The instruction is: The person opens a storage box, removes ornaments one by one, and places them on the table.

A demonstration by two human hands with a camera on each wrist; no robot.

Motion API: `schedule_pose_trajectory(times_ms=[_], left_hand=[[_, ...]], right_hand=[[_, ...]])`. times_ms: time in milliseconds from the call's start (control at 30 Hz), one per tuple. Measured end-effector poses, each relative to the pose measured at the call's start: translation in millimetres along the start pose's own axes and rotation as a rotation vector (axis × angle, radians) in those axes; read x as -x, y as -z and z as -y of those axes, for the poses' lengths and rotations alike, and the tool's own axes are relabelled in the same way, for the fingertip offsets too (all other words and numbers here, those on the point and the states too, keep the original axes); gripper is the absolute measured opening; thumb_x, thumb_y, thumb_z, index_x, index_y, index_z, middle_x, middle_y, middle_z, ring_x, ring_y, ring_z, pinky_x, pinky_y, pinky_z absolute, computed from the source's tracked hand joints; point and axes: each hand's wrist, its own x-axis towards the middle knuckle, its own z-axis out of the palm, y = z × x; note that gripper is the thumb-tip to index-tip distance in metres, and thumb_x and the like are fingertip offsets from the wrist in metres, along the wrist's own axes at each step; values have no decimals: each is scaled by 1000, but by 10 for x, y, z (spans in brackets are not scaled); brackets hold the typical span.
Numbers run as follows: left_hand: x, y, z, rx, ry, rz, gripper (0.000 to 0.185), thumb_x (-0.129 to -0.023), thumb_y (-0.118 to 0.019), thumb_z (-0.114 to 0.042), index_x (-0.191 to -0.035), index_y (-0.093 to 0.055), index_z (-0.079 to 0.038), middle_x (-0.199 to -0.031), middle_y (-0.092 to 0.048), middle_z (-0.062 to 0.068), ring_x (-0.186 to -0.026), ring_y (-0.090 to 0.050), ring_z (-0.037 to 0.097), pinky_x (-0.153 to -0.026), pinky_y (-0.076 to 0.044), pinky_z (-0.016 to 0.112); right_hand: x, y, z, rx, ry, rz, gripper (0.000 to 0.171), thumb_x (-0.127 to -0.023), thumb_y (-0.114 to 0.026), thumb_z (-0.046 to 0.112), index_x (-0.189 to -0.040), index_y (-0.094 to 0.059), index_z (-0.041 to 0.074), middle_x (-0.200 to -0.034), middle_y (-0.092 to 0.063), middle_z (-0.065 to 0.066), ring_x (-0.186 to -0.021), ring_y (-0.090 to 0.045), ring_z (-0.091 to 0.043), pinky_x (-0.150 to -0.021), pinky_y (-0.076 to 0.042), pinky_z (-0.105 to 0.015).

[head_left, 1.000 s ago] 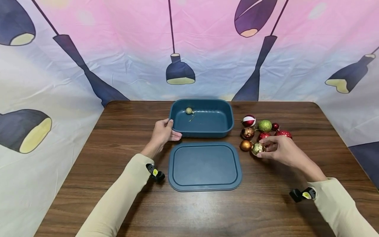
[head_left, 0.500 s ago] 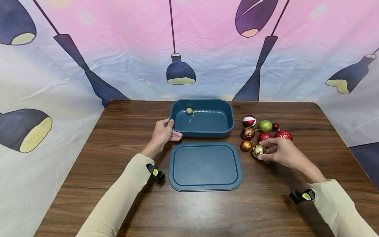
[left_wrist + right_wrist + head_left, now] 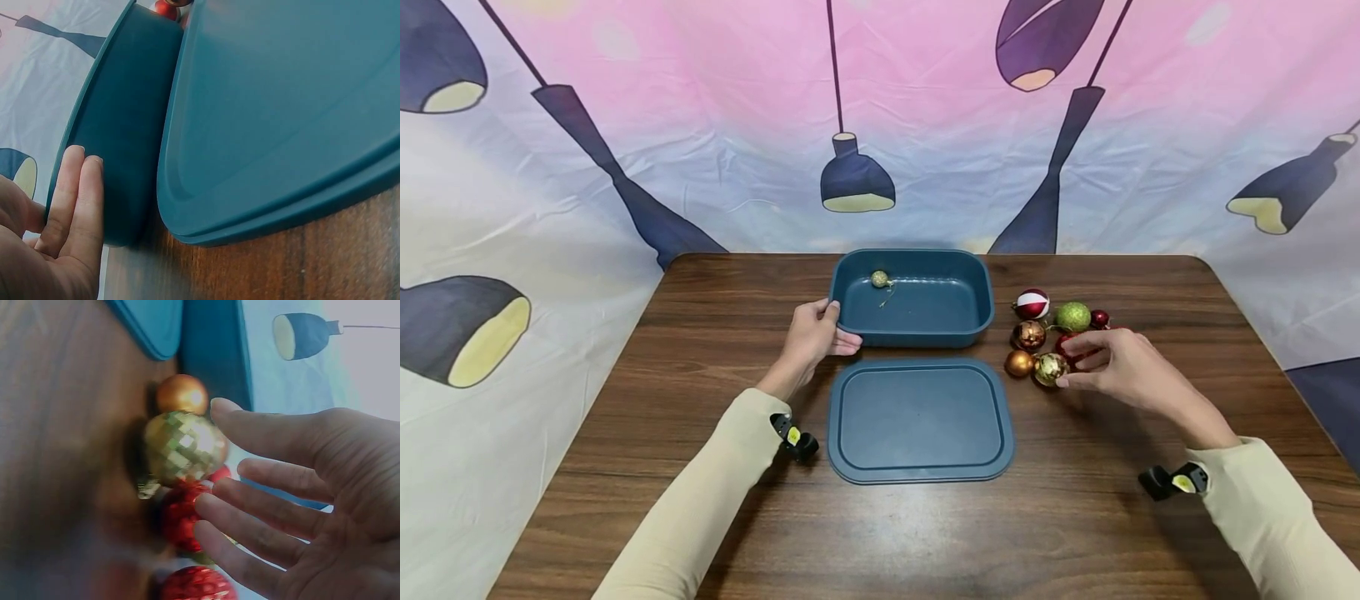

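Note:
A dark blue-green plastic box [image 3: 917, 340] stands at the table's back, a small gold glitter bauble [image 3: 879, 279] with a string inside. My left hand [image 3: 815, 337] holds its near left corner; in the left wrist view two straight fingers [image 3: 87, 206] lie along the outer wall [image 3: 128, 131], thumb on the other side. My right hand [image 3: 1123, 367] is over the baubles at right, fingers parted and loosely bent. Nearest its thumb is a shiny gold faceted bauble [image 3: 184, 447], resting on the table beside an orange bauble [image 3: 181, 394] and a red one [image 3: 181, 515].
In front of the box lies its matching flat lid [image 3: 921, 421]. Around the right hand are a red-and-white striped bauble [image 3: 1032, 304], a copper one [image 3: 1028, 335], a green glitter one [image 3: 1072, 317] and a small dark red one [image 3: 1099, 319]. A printed cloth hangs behind the table.
The gold faceted bauble has shifted slightly away from me and left, beside the orange one, which also moved a little. My right fingers have come off it and spread. The left hand stays still.

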Motion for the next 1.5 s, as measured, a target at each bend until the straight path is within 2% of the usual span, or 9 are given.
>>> schedule_pose_trajectory(times_ms=[200,333,433,600,733,900,1000,1333,1500], left_hand=[[7,2,-6,-4,3,-1,55,-113,-38,-25,-160,-23,-3,-77,-73,15,-68,-75,21,-70,-65,33],[9,-4,-7,-2,7,-5,55,-112,-39,-26,-160,-24,-4,-77,-73,16,-68,-75,22,-69,-65,33],[5,-2,-5,-2,3,-3,55,-112,-38,-25,-160,-24,-3,-77,-73,16,-66,-75,20,-69,-65,34],[2,-1,-8,5,2,-5,54,-112,-38,-25,-160,-26,-3,-76,-73,15,-66,-75,21,-69,-65,34],[6,-2,-9,-2,6,1,54,-112,-38,-26,-160,-25,-4,-76,-73,15,-67,-75,22,-71,-65,36],[1,-2,4,2,6,6,55,-112,-38,-26,-161,-23,-4,-76,-73,15,-65,-74,20,-71,-65,35],[-5,2,12,9,2,7,55,-112,-38,-25,-160,-23,-3,-75,-72,15,-65,-74,19,-69,-65,33],[-4,21,-3,4,-5,-1,54,-112,-39,-25,-160,-25,-3,-75,-72,14,-65,-74,20,-68,-65,33],[3,5,3,-3,1,-5,54,-112,-39,-26,-160,-26,-3,-77,-73,15,-66,-74,20,-69,-65,33]], right_hand=[[-164,140,170,43,29,-25,47,-83,-87,22,-119,-72,-2,-112,-73,-21,-90,-74,-28,-66,-59,-29],[-315,210,310,53,61,-31,47,-84,-86,29,-119,-73,1,-115,-71,-21,-91,-74,-29,-72,-61,-40],[-441,231,425,63,76,-21,48,-85,-85,32,-121,-72,3,-111,-73,-19,-91,-74,-27,-76,-60,-46],[-683,194,621,69,109,3,45,-88,-82,30,-123,-71,4,-103,-75,-13,-85,-72,-22,-74,-59,-44],[-882,96,755,62,141,26,43,-90,-80,27,-125,-71,4,-107,-74,-13,-84,-70,-23,-73,-59,-44],[-1110,-80,887,12,170,51,41,-90,-80,24,-125,-71,5,-120,-70,-14,-106,-68,-30,-85,-60,-48],[-1238,-203,956,-2,181,65,41,-90,-81,22,-125,-71,5,-125,-68,-15,-112,-66,-33,-88,-60,-48],[-1623,-563,1133,-24,200,99,43,-92,-78,19,-129,-68,0,-130,-65,-17,-116,-65,-34,-91,-59,-45],[-1779,-739,1182,-9,177,99,43,-92,-78,16,-129,-67,-1,-128,-66,-17,-114,-65,-32,-93,-58,-46]])
